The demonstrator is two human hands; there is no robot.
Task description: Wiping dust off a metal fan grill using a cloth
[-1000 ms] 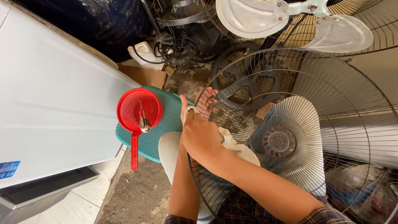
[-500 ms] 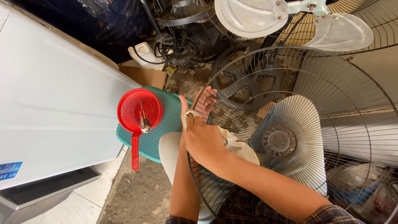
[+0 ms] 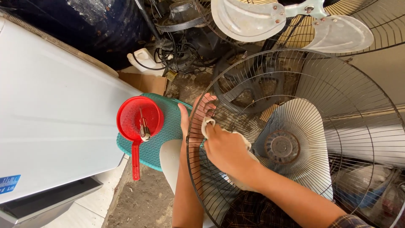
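A round wire fan guard (image 3: pixel 337 76) stands tilted in front of me, with a pale blade (image 3: pixel 312 126) and a hub (image 3: pixel 282 146) behind its wires. My left hand (image 3: pixel 198 116) grips the guard's left rim, fingers through the wires. My right hand (image 3: pixel 225 147) presses a white cloth (image 3: pixel 236 137) against the wires just inside that rim.
A red plastic strainer (image 3: pixel 139 118) with a small tool in it rests on a teal stool seat (image 3: pixel 168 126). A white appliance (image 3: pixel 50 114) fills the left. Further fan blades (image 3: pixel 253 19), cables and a dark barrel (image 3: pixel 84 25) crowd the back.
My right hand with the cloth has slid a little down and right along the guard wires. The left hand keeps its grip on the rim.
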